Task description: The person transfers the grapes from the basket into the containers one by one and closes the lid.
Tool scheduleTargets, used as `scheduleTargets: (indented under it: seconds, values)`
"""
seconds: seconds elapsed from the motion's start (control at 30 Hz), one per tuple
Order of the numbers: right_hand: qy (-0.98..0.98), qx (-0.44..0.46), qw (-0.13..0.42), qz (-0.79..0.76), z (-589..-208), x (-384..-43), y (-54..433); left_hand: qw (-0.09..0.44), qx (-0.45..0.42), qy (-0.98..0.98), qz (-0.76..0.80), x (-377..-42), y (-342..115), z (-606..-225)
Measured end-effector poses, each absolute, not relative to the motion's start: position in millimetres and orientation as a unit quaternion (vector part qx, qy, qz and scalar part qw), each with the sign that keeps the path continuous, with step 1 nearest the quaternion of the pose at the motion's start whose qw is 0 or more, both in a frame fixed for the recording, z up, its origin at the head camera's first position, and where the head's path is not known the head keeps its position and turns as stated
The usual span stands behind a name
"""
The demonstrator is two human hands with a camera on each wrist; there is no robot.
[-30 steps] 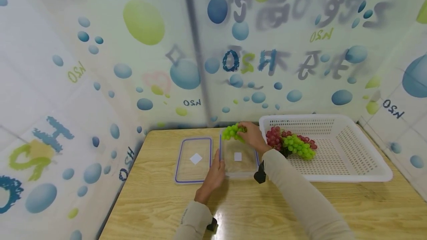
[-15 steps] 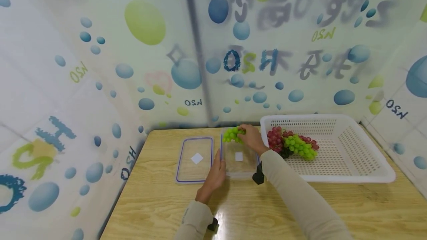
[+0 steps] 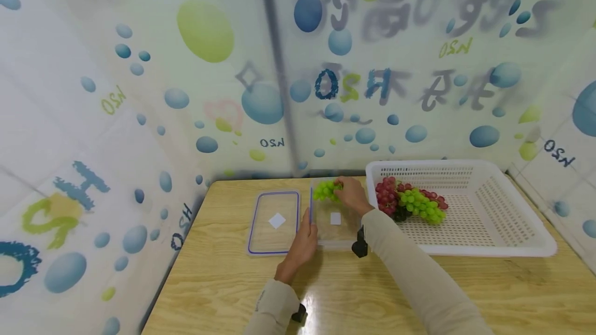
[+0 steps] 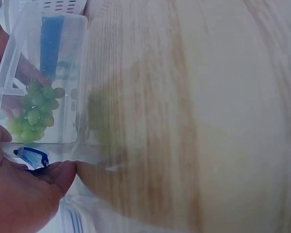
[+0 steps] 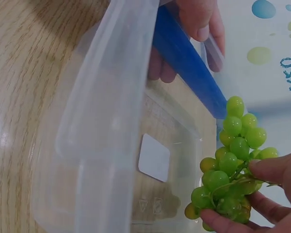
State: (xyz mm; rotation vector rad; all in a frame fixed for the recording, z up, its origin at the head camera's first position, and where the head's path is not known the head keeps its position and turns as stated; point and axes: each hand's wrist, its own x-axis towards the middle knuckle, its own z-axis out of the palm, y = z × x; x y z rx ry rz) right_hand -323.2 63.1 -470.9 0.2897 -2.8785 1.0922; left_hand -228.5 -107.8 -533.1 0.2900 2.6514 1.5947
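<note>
My right hand (image 3: 352, 194) pinches a bunch of green grapes (image 5: 228, 170) near its stem. In the head view the bunch (image 3: 324, 190) is at the far end of a clear plastic food container (image 3: 337, 245), within its walls. Through the container's side, the left wrist view shows the same grapes (image 4: 35, 111) low down. My left hand (image 3: 303, 242) grips the container's left side, by a blue latch flap (image 4: 33, 156). A clear lid (image 3: 263, 237) with a blue seal lies flat to the left of the container.
A white perforated basket (image 3: 475, 249) stands right of the container. Inside it lie red grapes (image 3: 385, 194), another green bunch (image 3: 421, 206) and a dark bunch (image 3: 401, 215). A wall printed with bubbles (image 3: 262, 102) rises behind the wooden table (image 3: 354, 293).
The right hand with the green grapes has come down slightly into the container's far end. The left hand keeps its place on the side. The head view has shifted a little.
</note>
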Motion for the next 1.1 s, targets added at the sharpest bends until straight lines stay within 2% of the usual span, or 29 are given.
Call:
scheduleTargets:
  seconds: [0.37, 0.57, 0.83, 1.1]
  values:
    - [-0.942, 0.093, 0.018, 0.322, -475, -323, 63, 0.024, 0.099, 0.85, 0.517, -228, -105, -532]
    - [-0.943, 0.086, -0.004, 0.321, -473, -321, 63, 0.021, 0.102, 0.849, 0.518, -228, -104, -534]
    - [-0.932, 0.062, -0.033, 0.355, -465, -320, 63, 0.01, 0.1, 0.855, 0.508, -227, -105, -534]
    - [-0.93, 0.075, -0.039, 0.357, -449, -318, 69, 0.016, 0.09, 0.855, 0.511, -227, -107, -534]
